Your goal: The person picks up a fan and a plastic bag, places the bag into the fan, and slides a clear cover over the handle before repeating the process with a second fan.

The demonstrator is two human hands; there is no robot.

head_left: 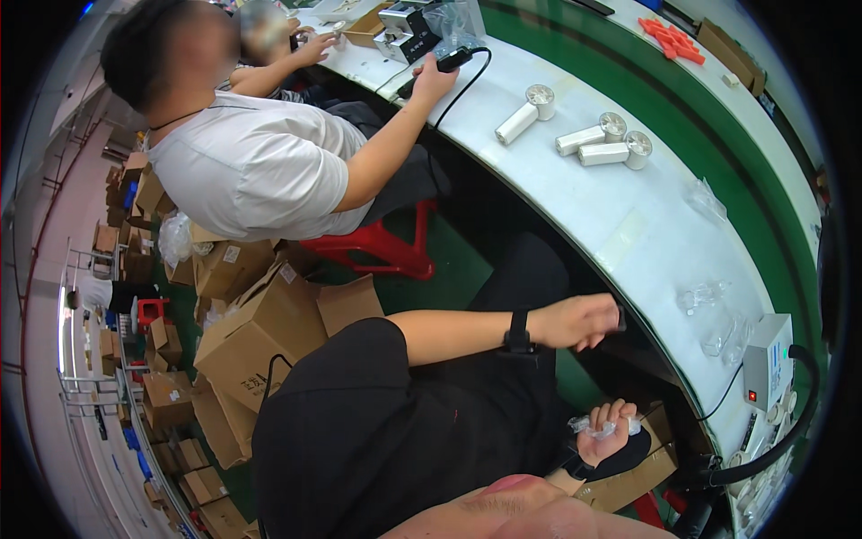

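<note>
Below the white bench (575, 202), the right hand (607, 435) clutches clear plastic (581, 424) in curled fingers, apparently to bunch it, while the left hand (577, 322) curls near the edge, its contents impossible to tell.

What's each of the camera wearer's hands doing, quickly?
Left hand: curled; whether it holds anything cannot be told.
Right hand: closed, holding crumpled clear plastic.
</note>
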